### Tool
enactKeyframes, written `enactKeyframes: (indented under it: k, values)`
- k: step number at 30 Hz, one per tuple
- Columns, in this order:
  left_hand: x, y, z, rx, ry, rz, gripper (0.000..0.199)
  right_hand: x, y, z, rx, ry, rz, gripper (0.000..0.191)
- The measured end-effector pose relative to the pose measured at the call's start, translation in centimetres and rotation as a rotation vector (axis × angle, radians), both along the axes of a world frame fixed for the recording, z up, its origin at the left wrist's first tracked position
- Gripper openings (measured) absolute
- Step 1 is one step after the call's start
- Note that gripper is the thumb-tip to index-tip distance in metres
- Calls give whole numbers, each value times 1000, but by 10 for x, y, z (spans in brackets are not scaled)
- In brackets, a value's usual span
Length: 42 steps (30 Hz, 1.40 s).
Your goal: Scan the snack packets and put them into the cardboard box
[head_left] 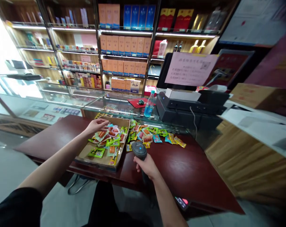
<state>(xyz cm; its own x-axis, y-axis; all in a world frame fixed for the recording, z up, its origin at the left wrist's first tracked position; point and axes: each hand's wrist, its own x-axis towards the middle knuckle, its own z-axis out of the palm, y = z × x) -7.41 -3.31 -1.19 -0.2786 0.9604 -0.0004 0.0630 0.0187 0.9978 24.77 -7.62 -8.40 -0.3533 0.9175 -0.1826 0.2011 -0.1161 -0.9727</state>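
My right hand (146, 165) is wrapped round the handle of a dark grey barcode scanner (139, 149), which shows a small blue light on top. It is held over the near edge of the table, just right of a shallow cardboard tray (88, 155). In the tray lie snack packets, among them a green packet (97, 152) and clear packets of small sausages (112, 150). My left hand (97, 125) reaches over the tray's far left part, fingers stretched out above the packets. Whether its fingertips touch a packet is hard to see.
More snack packets (157, 138) are scattered on the dark red table (180, 167) right of the tray. Behind them stand a glass counter (110, 101), a bottle of blue drink (149, 105) and a black cash register (178, 110). A wooden-sided counter (237, 157) borders the right.
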Motion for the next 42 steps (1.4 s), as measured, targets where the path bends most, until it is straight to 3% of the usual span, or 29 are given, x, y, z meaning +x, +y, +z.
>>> enactKeyframes:
  k: [4,10,13,16,19,23,27,33,37,40,42]
  values:
    - [60,28,-14,-55,93,-159,52,19,-1,-2,3,3,-75,20]
    - [161,84,-53,13,435,-458,34,65,-9,-6,27,9,-224,19]
    - [198,104,-66,118,737,-484,26,87,-16,-7,16,5,-311,18]
    - [220,115,-72,193,1076,-415,31,105,-22,-9,14,9,-378,17]
    - [231,119,-74,186,1316,-391,28,118,-26,-11,19,16,-409,17]
    - [239,118,-77,230,1395,-463,19,126,-29,-16,31,22,-423,16]
    - [242,111,-82,216,1318,-597,16,125,-28,-19,34,32,-411,15]
    - [230,96,-80,441,1138,-725,18,116,-28,-18,35,34,-385,14]
    - [217,86,-87,540,992,-937,16,111,-28,-20,17,23,-380,14]
    - [211,81,-98,508,945,-1061,37,108,-29,-21,13,25,-382,14]
    - [210,81,-103,472,938,-1030,52,105,-28,-21,11,25,-383,13]
